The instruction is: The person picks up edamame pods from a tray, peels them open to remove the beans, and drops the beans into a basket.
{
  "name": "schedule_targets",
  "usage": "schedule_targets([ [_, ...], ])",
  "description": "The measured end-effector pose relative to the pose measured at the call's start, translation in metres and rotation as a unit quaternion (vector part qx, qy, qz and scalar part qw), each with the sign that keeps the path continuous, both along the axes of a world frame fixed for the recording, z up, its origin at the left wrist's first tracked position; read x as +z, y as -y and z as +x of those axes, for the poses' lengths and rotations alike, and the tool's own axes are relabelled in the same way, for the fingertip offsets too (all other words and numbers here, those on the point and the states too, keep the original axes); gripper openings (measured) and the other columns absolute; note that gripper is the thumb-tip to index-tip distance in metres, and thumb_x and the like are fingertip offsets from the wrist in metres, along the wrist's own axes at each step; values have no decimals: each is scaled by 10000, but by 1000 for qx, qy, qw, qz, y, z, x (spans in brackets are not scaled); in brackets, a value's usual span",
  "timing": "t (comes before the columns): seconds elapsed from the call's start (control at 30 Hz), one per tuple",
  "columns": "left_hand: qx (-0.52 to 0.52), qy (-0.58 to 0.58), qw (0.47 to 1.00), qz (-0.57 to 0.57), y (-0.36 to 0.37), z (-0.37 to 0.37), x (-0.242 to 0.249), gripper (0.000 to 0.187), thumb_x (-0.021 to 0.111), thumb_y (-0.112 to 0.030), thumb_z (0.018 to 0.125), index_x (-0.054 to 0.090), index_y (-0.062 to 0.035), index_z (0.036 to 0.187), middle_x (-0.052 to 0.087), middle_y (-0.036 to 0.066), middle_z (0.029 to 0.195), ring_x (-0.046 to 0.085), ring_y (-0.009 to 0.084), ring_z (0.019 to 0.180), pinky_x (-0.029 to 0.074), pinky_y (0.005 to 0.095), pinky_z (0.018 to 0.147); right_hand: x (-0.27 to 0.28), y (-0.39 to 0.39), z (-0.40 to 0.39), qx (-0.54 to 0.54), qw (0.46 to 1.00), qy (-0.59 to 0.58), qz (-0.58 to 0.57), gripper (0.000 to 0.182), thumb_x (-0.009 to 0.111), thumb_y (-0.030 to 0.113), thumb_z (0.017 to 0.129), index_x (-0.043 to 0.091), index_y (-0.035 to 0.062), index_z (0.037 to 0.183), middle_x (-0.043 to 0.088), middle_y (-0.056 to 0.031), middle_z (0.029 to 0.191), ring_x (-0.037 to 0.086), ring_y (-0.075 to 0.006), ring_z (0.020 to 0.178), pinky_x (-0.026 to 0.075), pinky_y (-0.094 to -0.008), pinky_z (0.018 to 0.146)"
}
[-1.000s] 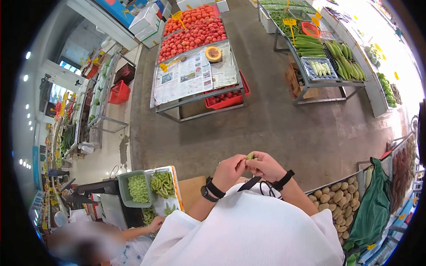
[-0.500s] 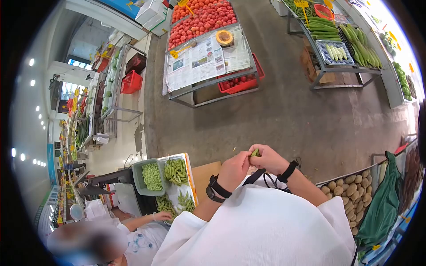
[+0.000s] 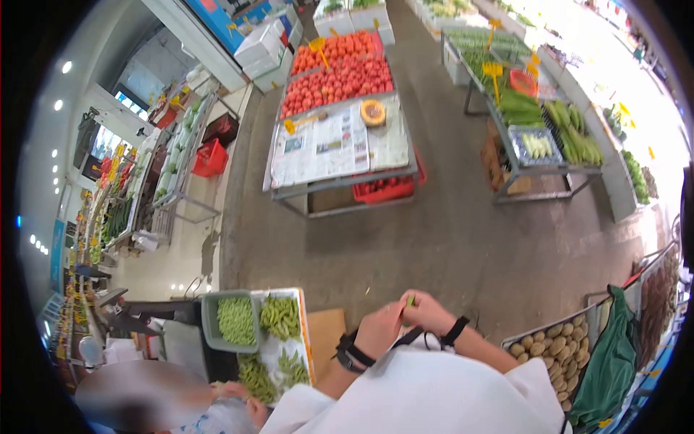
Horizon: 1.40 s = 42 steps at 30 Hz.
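Note:
In front of my white shirt, my left hand [image 3: 380, 329] and my right hand [image 3: 430, 315] meet with fingers closed together. A small green bean pod [image 3: 410, 300] shows between their fingertips; the fingers cover most of it. To the left of my hands, a white foam tray [image 3: 271, 351] carries several piles of green pods [image 3: 280, 317]. A grey-green plastic tub [image 3: 210, 323] on its left side holds shelled green beans [image 3: 236, 321]. A black watch is on my left wrist and a black band on my right.
A co-worker's hand [image 3: 256, 412] is at the tray's near end. Brown cardboard [image 3: 327, 334] lies beside the tray. Potatoes [image 3: 557, 347] and a green cloth [image 3: 606, 362] are on my right. Ahead stand a tomato table [image 3: 318, 181] and a table of green vegetables [image 3: 531, 172].
The view has tilted up, so the stalls and my hands sit lower in it. My hands stay together at the pod. The co-worker's hand has drawn back from the tray's pods.

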State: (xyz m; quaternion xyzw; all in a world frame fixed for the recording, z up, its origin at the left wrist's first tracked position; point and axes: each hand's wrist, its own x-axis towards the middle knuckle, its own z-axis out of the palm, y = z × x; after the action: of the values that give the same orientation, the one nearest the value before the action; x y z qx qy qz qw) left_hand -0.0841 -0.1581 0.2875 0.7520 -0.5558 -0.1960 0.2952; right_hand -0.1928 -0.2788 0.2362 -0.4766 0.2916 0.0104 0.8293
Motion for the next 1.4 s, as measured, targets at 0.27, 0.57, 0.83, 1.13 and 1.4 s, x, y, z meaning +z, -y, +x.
schedule_targets([
  [0.27, -24, 3, 1000, 1, -32, 8, -3, 170, 548, -146, 884, 597, -93, 1038, 650, 122, 843, 639, 316, 731, 506, 407, 584, -13, -35, 1, 1, 1000, -5, -27, 88, 598, 85, 846, 569, 89, 928, 490, 60, 665, 403, -32, 509, 295, -209, 426],
  [0.57, 49, -32, 998, -17, -48, 14, -9, 132, 558, -166, 875, 605, -84, 968, 640, 140, 744, 630, 328, 663, 492, 418, 563, 19, -53, 1, -36, 996, -56, -61, 142, 610, 145, 870, 610, 28, 950, 509, 32, 637, 425, -43, 518, 313, -195, 447],
  [0.83, -17, -43, 999, -15, -68, 13, -15, 106, 555, -171, 870, 579, -78, 915, 627, 149, 734, 627, 337, 677, 486, 438, 569, -1, -79, -9, -112, 991, -19, 75, 52, 563, 77, 891, 587, 36, 912, 538, 8, 723, 418, -52, 565, 313, -197, 479],
  [1.13, 26, -27, 999, -17, -81, 18, -15, 86, 556, -158, 862, 566, -86, 907, 619, 136, 730, 622, 336, 678, 483, 446, 567, -26, -80, 7, -59, 996, -36, -48, 132, 532, 147, 907, 607, 48, 865, 564, 12, 697, 471, -54, 563, 363, -207, 486],
  [1.4, 220, -118, 967, -43, -111, 37, -33, 158, 502, -180, 919, 581, -58, 983, 628, 189, 834, 609, 374, 764, 482, 442, 637, -7, -78, 47, 33, 994, -68, 83, 164, 513, 136, 935, 635, 31, 905, 566, 1, 697, 429, -42, 528, 313, -184, 423],
])
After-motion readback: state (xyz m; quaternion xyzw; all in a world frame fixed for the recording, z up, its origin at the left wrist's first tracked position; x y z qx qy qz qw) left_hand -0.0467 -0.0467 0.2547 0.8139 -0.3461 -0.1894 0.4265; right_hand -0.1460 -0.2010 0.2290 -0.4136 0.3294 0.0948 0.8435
